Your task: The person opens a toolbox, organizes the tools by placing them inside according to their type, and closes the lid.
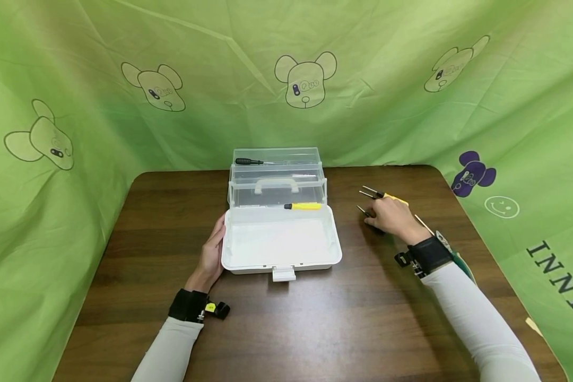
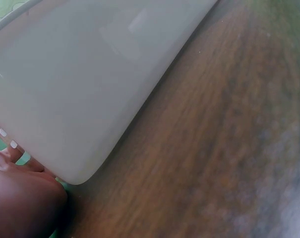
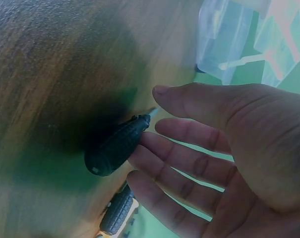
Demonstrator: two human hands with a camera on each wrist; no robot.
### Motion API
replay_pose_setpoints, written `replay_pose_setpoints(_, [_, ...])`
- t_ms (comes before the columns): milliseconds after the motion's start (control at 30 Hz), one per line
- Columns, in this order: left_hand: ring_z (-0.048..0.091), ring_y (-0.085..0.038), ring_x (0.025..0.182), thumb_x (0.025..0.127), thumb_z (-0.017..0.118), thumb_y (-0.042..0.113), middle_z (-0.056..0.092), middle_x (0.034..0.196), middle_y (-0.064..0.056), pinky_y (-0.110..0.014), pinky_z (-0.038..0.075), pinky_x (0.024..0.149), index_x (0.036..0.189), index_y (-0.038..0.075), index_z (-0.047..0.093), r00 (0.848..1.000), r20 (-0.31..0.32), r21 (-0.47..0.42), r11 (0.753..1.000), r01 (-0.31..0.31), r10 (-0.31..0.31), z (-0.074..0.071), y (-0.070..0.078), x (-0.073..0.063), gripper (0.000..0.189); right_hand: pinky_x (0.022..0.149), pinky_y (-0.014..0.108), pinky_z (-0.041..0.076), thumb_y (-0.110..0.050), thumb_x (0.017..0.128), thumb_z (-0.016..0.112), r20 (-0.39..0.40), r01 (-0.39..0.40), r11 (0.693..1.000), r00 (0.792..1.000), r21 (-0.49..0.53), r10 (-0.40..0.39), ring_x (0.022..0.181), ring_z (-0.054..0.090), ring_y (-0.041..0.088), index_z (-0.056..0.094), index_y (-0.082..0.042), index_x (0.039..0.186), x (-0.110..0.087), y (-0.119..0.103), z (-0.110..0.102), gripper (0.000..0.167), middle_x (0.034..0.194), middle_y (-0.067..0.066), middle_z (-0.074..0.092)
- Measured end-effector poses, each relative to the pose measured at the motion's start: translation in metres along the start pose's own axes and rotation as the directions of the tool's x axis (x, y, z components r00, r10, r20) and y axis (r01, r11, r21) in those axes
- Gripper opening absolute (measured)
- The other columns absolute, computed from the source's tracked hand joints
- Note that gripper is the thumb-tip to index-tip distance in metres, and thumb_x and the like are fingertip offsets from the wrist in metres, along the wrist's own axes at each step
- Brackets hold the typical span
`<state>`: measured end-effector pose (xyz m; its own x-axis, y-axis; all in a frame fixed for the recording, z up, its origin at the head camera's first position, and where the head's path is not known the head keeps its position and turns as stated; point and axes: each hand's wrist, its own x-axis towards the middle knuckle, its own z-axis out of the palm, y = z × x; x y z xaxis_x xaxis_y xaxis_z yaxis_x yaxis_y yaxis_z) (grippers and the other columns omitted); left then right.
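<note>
An opened white toolbox (image 1: 237,268) with clear folding trays (image 1: 277,196) stands in mid-table. My left hand (image 1: 212,260) rests against its left side; the left wrist view shows the box wall (image 2: 85,89) beside part of that hand (image 2: 26,198). Over at the right, my right hand (image 1: 392,216) is at a black-handled screwdriver (image 3: 117,146) lying on the table. Its fingers touch or nearly touch the handle, while the thumb stands apart. Just beyond lie yellow-and-black screwdrivers (image 1: 401,200), partly covered by the hand in the head view.
A black screwdriver (image 1: 249,161) lies in the upper tray, and a yellow-handled tool (image 1: 307,206) in the lowest one. The latch (image 1: 284,274) hangs at the box's front. Green cloth (image 1: 210,122) surrounds the brown table (image 1: 286,334).
</note>
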<state>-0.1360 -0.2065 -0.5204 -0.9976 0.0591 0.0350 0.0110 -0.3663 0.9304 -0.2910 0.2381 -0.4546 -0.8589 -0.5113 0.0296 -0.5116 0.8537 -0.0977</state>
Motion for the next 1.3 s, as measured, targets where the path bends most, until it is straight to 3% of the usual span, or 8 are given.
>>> replay_pose_setpoints(367, [0.007,-0.020,0.161,0.117,0.017,0.021,0.012,0.176,-0.008,-0.028,0.018,0.123,0.171,0.010,0.007,1.000,-0.002,0.009,1.000,0.001,-0.001,-0.001,-0.001,0.000,0.056,0.055,0.048,0.046,-0.014,0.081,0.087,0.018,0.001,0.999,1.000,0.033,-0.002,0.063,0.054,0.023,0.056,-0.015,0.065,-0.001,0.001,0.005,0.035,0.062,-0.002,0.048])
replay_pose_setpoints(633, [0.007,-0.021,0.161,0.116,0.017,0.021,0.012,0.176,-0.009,-0.025,0.020,0.122,0.171,0.009,0.006,1.000,0.000,-0.008,1.000,-0.003,0.003,0.000,-0.001,0.000,0.057,0.057,0.051,0.049,-0.009,0.081,0.086,-0.014,0.005,1.000,1.000,0.023,-0.005,0.063,0.057,0.025,0.059,-0.014,0.065,-0.003,0.003,0.011,0.032,0.062,-0.002,0.050])
replay_pose_setpoints(1000, [0.007,-0.020,0.161,0.117,0.018,0.021,0.013,0.176,-0.008,-0.027,0.018,0.123,0.171,0.010,0.007,1.000,-0.002,-0.003,1.000,-0.001,0.001,-0.001,0.000,0.001,0.057,0.061,0.057,0.053,-0.004,0.082,0.083,-0.081,0.010,0.999,0.997,0.035,-0.007,0.071,0.069,0.037,0.074,-0.008,0.076,-0.006,0.004,0.015,0.012,0.075,0.012,0.071])
replay_pose_setpoints(1300, [0.009,-0.020,0.160,0.117,0.018,0.022,0.014,0.175,-0.009,-0.025,0.022,0.121,0.171,0.009,0.007,1.000,-0.003,-0.016,1.000,0.004,-0.004,-0.001,-0.001,0.001,0.057,0.060,0.057,0.052,-0.002,0.082,0.082,-0.094,0.009,0.999,0.996,0.036,-0.005,0.069,0.068,0.038,0.070,-0.008,0.072,-0.008,0.003,0.019,0.017,0.073,0.010,0.068])
